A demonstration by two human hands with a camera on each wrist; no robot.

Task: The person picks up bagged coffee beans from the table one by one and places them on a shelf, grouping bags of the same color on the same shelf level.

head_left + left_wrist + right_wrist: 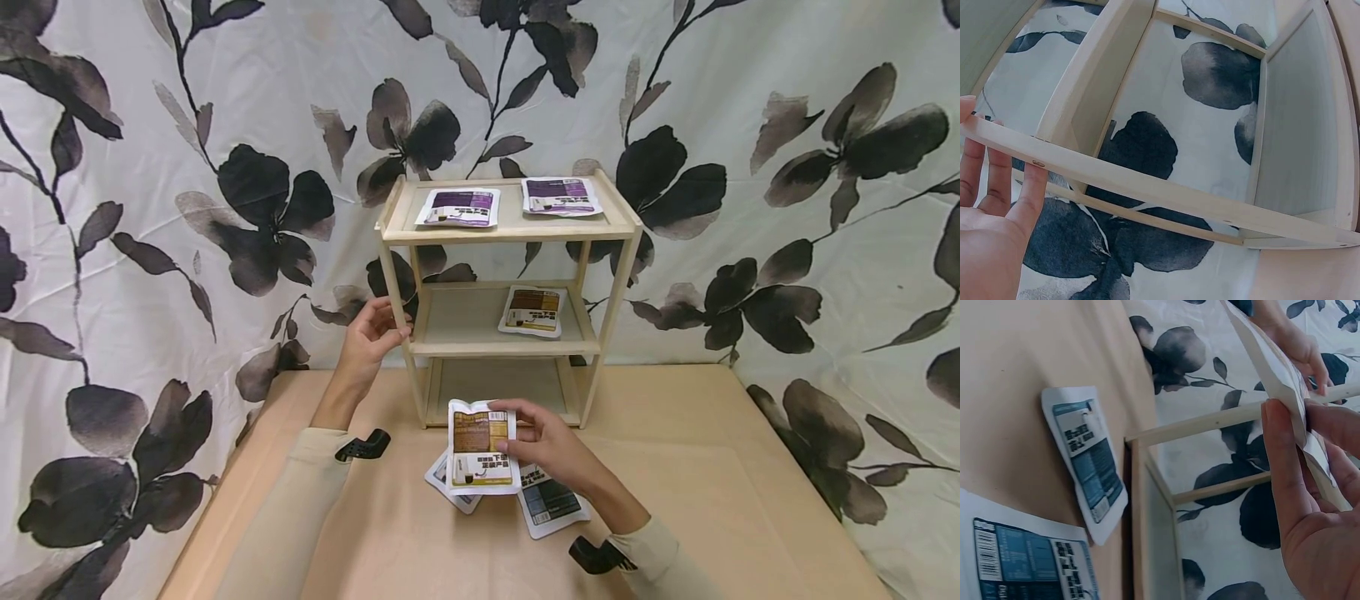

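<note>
My left hand (372, 332) holds the left front post of a small three-tier wooden shelf (517, 348), thumb on one side and fingers behind the post (1129, 175). In my right hand (551, 446) a white packet with a brown and yellow label (480, 467) is pinched by its right edge, upright in front of the bottom tier. In the right wrist view this packet (1272, 365) is seen nearly edge-on between thumb and fingers. Below it on the table lie two packets with blue labels, one at left (463, 503), partly covered, and one at right (553, 500).
Two purple-labelled packets, one left (459, 208) and one right (558, 197), lie on the top tier. A brown and yellow packet (532, 312) lies on the middle tier, toward its right. Behind the table (675, 467) hangs a floral cloth (480, 83).
</note>
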